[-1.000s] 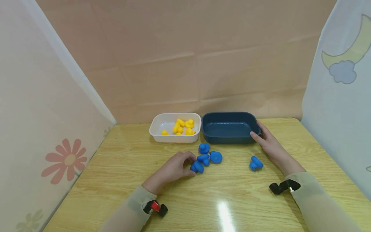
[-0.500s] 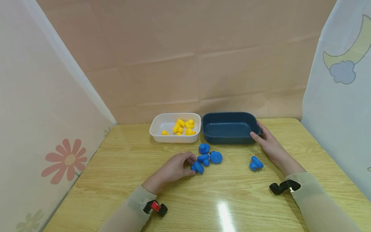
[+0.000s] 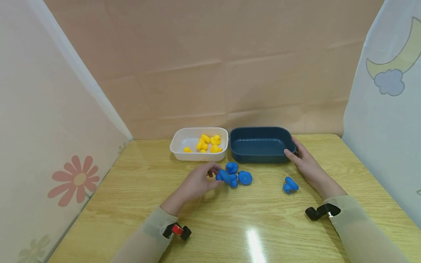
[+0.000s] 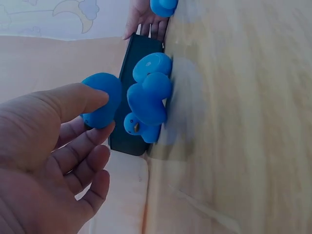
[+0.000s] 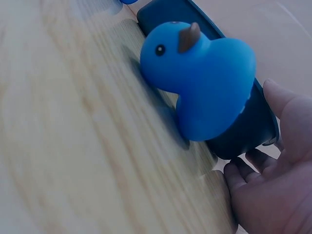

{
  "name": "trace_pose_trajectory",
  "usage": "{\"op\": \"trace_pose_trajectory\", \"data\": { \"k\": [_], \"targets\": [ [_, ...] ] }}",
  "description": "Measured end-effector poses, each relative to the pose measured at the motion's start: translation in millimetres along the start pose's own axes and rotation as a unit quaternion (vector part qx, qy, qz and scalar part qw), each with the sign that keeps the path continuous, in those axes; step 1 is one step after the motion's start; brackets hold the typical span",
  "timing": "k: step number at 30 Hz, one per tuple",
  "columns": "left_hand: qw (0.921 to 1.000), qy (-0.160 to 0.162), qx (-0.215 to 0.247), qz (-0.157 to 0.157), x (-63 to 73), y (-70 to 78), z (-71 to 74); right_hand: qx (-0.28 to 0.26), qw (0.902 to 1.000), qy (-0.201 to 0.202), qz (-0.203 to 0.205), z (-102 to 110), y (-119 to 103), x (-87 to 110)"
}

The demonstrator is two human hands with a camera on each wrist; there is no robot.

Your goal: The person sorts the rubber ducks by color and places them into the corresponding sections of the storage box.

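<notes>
My left hand (image 3: 198,182) pinches a blue rubber duck (image 4: 105,92) between thumb and fingertips, held up off the table in the left wrist view. Just beyond it lie several more blue ducks: one upright (image 3: 231,167), one tipped with its round base showing (image 3: 245,178), and one partly hidden behind the held duck. At the right end of a dark blue bin (image 3: 260,159), my right hand (image 3: 309,168) grips the wall, thumb at the front corner and fingers round the side. Another blue duck (image 5: 214,87) lies on its side in front of that bin.
A white bin (image 3: 198,157) with several yellow rubber ducks (image 3: 215,139) stands directly left of the dark blue one. Both are near the back edge of the wooden table (image 3: 230,226), before a tan backdrop (image 3: 213,73). Patterned cloths flank both sides.
My left hand has lifted the blue duck and carried it slightly away from me, so that it now overlaps a neighbouring duck in the head view. My right hand has stayed on the bin.
</notes>
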State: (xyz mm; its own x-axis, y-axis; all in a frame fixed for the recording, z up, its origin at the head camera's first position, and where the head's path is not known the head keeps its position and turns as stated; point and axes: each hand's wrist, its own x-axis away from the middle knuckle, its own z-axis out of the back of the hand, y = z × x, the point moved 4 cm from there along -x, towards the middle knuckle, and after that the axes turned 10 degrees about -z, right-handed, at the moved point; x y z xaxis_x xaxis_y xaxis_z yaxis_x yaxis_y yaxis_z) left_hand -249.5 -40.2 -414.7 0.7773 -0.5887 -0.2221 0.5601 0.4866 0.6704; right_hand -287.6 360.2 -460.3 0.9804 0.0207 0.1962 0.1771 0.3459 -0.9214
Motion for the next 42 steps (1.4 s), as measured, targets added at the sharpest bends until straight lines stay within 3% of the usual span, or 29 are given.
{"op": "trace_pose_trajectory", "data": {
  "k": [9, 19, 42],
  "targets": [
    [0.9974, 0.068, -0.025, -0.004, -19.9, 10.8, 8.0, 0.0, 1.0, -0.002, 0.0, -2, -2, 0.6],
    [0.9909, 0.133, -0.024, -0.006, -38.1, 13.4, 4.8, 0.0, 1.0, -0.003, 0.003, -5, -2, -2.5],
    [0.9831, 0.171, -0.057, 0.032, -97.9, 5.2, -10.6, -0.001, 1.0, 0.001, -0.001, -6, 4, -6.6]
  ]
}}
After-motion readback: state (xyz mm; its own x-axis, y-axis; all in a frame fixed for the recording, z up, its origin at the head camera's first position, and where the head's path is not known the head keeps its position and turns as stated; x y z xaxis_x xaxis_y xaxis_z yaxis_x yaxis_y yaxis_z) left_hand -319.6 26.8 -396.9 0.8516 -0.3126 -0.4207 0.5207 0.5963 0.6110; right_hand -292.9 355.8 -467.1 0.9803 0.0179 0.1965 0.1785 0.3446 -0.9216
